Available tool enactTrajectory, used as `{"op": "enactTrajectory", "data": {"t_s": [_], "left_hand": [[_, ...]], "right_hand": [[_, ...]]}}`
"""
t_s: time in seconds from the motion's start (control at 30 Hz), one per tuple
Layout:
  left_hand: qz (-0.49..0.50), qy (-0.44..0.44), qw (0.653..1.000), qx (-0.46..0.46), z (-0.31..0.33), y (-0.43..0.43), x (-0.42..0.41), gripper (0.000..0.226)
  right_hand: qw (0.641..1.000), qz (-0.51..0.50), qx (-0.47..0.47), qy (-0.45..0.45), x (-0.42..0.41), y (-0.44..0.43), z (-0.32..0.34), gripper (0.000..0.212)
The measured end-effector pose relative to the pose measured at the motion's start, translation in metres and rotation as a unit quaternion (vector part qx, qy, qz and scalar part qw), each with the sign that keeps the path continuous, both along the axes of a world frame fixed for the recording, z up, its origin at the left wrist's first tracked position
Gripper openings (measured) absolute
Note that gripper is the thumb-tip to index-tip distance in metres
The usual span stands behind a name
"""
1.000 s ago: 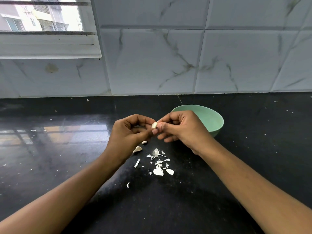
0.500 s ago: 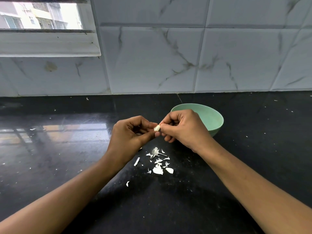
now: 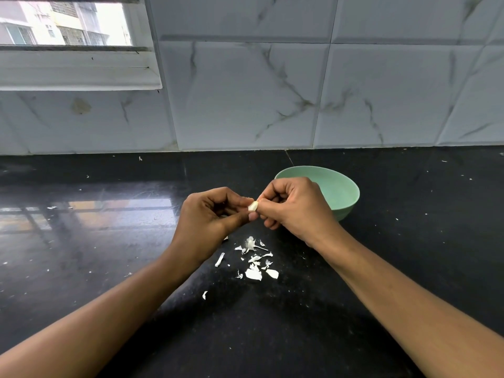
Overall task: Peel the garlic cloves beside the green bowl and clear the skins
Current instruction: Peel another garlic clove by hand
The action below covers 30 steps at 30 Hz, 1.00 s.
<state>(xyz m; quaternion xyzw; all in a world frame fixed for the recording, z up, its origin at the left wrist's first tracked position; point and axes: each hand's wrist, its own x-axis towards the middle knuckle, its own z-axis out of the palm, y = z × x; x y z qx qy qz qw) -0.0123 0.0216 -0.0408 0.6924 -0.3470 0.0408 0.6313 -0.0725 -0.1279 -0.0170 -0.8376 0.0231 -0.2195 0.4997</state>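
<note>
Pale garlic clove [image 3: 253, 206] held over mid-table [image 3: 409, 268], just left of green bowl [image 3: 346, 192] | left hand [image 3: 210, 216] fingers pinch its lower end, right hand [image 3: 294, 208] fingers nip its upper side | long axis roughly upright | skins [image 3: 253, 271] scattered below, toward the front edge

Pale garlic clove [image 3: 253, 206] held above white skins [image 3: 253, 274] beside green bowl [image 3: 345, 204].
</note>
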Motion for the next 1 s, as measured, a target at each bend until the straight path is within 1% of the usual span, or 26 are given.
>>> {"op": "enactTrajectory", "data": {"t_s": [0.17,0.3,0.4,0.5,0.6,0.67,0.8,0.83,1.0], "left_hand": [[-0.016,0.01,1.0,-0.01,0.003,0.001,-0.001,0.016],[-0.022,0.044,0.998,-0.036,0.005,0.002,0.0,0.015],[-0.021,0.036,0.998,-0.043,0.006,0.003,0.001,0.017],[-0.007,0.01,1.0,-0.027,0.007,0.003,0.0,0.017],[0.003,-0.007,1.0,-0.013,0.007,0.003,0.0,0.016],[0.007,-0.022,1.0,-0.003,0.007,0.003,0.0,0.016],[0.008,-0.038,0.999,0.008,0.005,0.003,-0.001,0.016],[0.008,-0.038,0.999,0.007,0.006,0.003,-0.001,0.016],[0.0,-0.014,1.0,-0.008,0.007,0.003,-0.003,0.016]], "right_hand": [[0.999,0.011,0.033,0.011,0.001,-0.001,0.0,0.007],[0.987,0.08,0.13,0.05,0.0,-0.003,0.008,0.013],[0.974,0.127,0.169,0.077,-0.002,-0.009,0.014,0.011],[0.972,0.139,0.171,0.082,-0.002,-0.01,0.015,0.009],[0.976,0.134,0.153,0.074,-0.001,-0.01,0.013,0.009],[0.982,0.122,0.128,0.066,0.0,-0.011,0.011,0.008],[0.994,0.09,0.046,0.038,0.001,-0.009,0.007,0.01],[0.995,0.088,0.041,0.033,0.001,-0.009,0.007,0.011],[0.989,0.103,0.097,0.034,0.0,-0.006,0.006,0.018]]}}
